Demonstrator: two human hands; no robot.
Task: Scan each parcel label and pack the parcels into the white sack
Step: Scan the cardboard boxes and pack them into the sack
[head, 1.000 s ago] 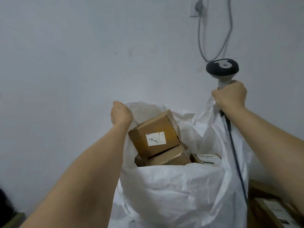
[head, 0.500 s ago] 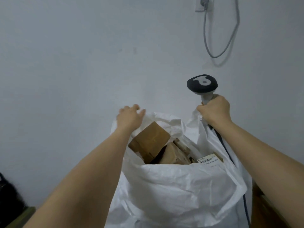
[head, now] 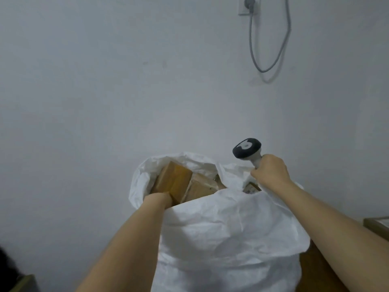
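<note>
My left hand (head: 160, 199) has dropped off the white sack (head: 221, 228) rim and gone inside against the brown parcel (head: 174, 182); fingers hidden, grip unclear. Right hand (head: 269, 173) stays clenched on barcode scanner (head: 247, 148) plus sack edge, so I'm settling parcels, sack nearly full

Count on view: one white sack (head: 227, 234); three cardboard parcels inside it (head: 173, 182) (head: 200, 186) (head: 251, 188); one handheld barcode scanner (head: 246, 149); one wall socket (head: 248, 5); two hands (head: 160, 198) (head: 270, 172).
</note>
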